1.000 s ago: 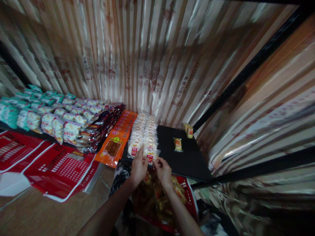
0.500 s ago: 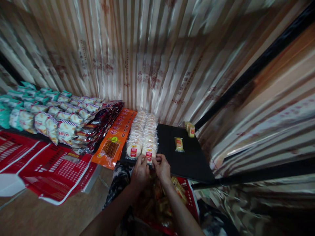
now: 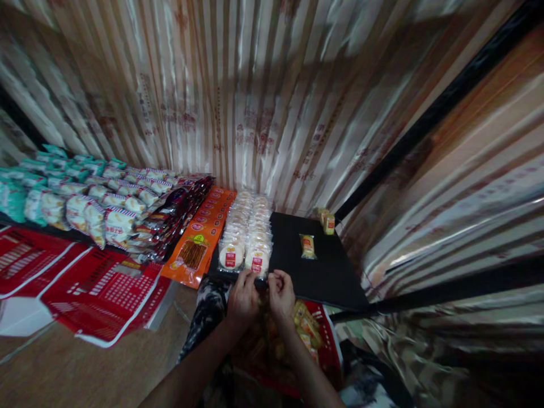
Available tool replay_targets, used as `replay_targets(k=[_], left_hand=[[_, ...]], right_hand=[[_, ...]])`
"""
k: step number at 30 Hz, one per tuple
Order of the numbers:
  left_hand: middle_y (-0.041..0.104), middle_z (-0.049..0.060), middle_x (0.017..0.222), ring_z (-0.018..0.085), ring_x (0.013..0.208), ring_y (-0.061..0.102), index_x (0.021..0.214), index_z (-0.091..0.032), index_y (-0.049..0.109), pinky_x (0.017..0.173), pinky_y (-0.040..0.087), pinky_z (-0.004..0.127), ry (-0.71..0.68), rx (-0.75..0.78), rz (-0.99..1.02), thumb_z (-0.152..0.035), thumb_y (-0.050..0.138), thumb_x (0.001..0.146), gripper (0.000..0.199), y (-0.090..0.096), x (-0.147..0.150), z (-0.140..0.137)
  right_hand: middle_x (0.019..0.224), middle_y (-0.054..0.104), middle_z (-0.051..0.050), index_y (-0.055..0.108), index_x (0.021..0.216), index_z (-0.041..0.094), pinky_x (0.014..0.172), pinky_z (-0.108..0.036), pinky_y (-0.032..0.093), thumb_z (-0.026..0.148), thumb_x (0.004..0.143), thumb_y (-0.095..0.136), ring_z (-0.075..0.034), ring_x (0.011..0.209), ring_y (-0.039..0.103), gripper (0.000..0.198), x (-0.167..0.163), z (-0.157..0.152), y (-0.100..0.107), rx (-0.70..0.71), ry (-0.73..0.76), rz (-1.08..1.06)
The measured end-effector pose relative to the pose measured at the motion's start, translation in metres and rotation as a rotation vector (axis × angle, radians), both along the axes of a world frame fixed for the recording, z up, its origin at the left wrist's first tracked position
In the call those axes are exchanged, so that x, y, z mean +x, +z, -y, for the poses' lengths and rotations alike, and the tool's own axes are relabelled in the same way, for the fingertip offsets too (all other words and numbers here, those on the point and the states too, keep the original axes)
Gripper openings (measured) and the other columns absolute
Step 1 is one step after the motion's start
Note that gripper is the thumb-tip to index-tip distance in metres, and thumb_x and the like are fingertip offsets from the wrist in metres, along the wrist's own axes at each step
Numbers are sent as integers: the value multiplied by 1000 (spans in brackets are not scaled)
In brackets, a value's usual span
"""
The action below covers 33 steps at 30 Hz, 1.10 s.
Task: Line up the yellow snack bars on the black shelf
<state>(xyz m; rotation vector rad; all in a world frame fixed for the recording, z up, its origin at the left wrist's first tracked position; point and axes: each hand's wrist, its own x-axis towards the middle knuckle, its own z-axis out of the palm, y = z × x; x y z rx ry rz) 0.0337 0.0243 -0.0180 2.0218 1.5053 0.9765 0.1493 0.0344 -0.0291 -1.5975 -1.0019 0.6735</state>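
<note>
My left hand [image 3: 243,298] and my right hand [image 3: 281,293] are close together at the front edge of a black shelf board [image 3: 323,272]. Both pinch the near edge of the front packet in two rows of round white cake packets [image 3: 249,233]. A single yellow snack packet [image 3: 307,246] lies alone on the black board. Two more small yellow packets [image 3: 326,221] stand at its far right corner.
An orange row of snack bags [image 3: 202,241], dark red bags [image 3: 172,218] and white-and-teal bags [image 3: 76,195] fill the shelf to the left. Red printed sheets [image 3: 89,289] hang below. A red basket of yellow packets [image 3: 310,334] sits under my arms. Striped foil lines the back wall.
The view shifted slightly. Both hands drew back a little toward me along the shelf's front edge, staying on the front cake packet.
</note>
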Motion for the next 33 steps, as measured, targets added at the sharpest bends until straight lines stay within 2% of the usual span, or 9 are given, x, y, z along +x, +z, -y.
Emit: replay_targets(k=[2,5,7,9,11,15,21,27,33], left_hand=[[57,10,103,18,100,53,101,-16,58,91,44,32,-44,-32,12,-16,28,85,34,-6,-3,14],[59,8,93,18,91,57,90,-17,61,85,47,32,-114,-221,-28,-14,31,82,31,-21,-7,36],[58,11,106,20,103,54,99,-15,60,92,45,35,-65,-325,-31,-10,35,78,33,-36,-7,46],[49,16,124,24,122,42,108,-11,57,104,34,39,48,-356,-20,-8,35,75,39,-50,-7,50],[39,19,135,25,132,27,113,-6,54,110,25,40,127,-368,-4,-6,36,74,43,-62,-6,47],[27,22,142,27,136,18,119,-1,49,111,22,41,176,-395,24,-5,38,73,47,-79,-1,34],[34,17,140,29,137,10,115,-6,53,111,19,48,193,-333,-11,-6,36,78,41,-98,3,27],[46,16,127,27,129,33,117,-8,52,107,31,45,186,-288,54,-5,37,76,43,-102,2,28],[52,11,112,22,112,48,97,-15,60,100,40,45,123,-91,171,-5,39,76,32,-75,-1,38]], right_hand=[[74,60,-2,53,90,18,55,-25,48,49,79,47,-14,62,57,34,-2,21,-8,1,19,39],[73,62,-3,57,80,20,61,-28,48,45,81,44,-16,65,58,28,-2,50,-25,-51,139,178],[79,65,-4,60,79,21,69,-31,49,42,81,44,-18,73,60,26,-1,62,-40,-65,205,260],[85,67,-7,62,83,21,76,-34,49,37,82,43,-20,80,61,25,1,68,-55,-74,226,315],[91,67,-9,63,88,20,81,-37,48,31,82,40,-21,86,62,26,2,66,-66,-83,232,360],[105,65,-10,62,104,18,92,-38,44,20,80,38,-20,99,59,34,-1,53,-77,-118,314,433],[122,57,-12,55,120,15,102,-38,35,9,77,37,-21,118,49,47,-15,34,-84,-266,442,527],[121,58,-12,52,123,16,101,-37,35,10,76,38,-22,118,49,50,-14,33,-85,-368,454,477],[124,56,-13,56,118,13,103,-37,34,27,81,38,-20,117,50,44,-8,43,-62,-376,424,252]])
